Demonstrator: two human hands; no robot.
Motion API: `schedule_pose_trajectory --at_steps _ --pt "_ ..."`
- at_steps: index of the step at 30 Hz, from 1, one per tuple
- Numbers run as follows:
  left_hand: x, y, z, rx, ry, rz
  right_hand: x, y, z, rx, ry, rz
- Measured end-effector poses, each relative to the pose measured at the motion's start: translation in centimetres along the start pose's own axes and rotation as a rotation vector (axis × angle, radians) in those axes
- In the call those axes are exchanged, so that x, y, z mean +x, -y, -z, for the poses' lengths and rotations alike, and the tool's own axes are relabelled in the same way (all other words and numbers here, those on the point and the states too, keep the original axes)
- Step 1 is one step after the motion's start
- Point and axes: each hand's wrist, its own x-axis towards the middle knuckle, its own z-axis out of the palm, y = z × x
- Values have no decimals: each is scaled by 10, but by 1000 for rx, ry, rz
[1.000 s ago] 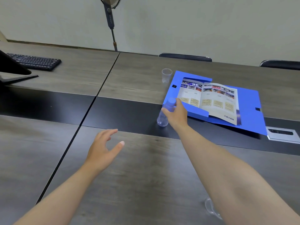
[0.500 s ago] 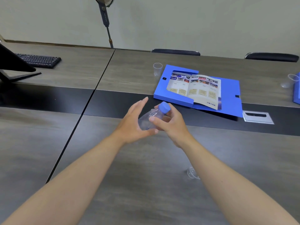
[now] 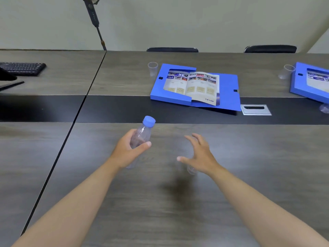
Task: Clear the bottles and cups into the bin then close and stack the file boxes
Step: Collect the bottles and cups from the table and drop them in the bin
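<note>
Bottle (image 3: 143, 132) now in grip of left hand (image 3: 127, 152), right hand (image 3: 201, 155) off it, fingers (image 3: 196, 138) splayed

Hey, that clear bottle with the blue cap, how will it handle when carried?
The bottle looks empty, so probably light. Its thin clear wall may dent where the left hand grips it. Round-bodied, it would likely roll if laid down.

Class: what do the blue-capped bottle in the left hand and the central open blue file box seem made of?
Blue-capped clear bottle, held by the left hand: thin glossy plastic, likely; hand shows through, highlights glint. Central open blue file box: probably matte plastic sheet, uniform colour, thin folded walls; possibly coated card.
</note>
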Motion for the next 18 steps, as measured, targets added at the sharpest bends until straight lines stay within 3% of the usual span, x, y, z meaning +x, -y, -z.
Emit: schedule_pose_trajectory --at_steps 4,7,10,12,14,18 --pt "-9 15 -4 58 29 10 -17 -36 -24 -184 123 -41" --pt "-13 26 -5 153 80 8 -14 -47 -39 -192 87 -45" --pt "-11 36 -6 407 178 -83 -10 -49 -42 -146 7 -68" --pt "-6 41 -9 617 242 -227 -9 -46 -37 -45 -61 -125" --pt "0 42 -17 782 292 -487 -10 -39 -27 120 -149 -171" --pt "8 21 -49 955 341 -857 -20 -12 -2 424 -237 -171"
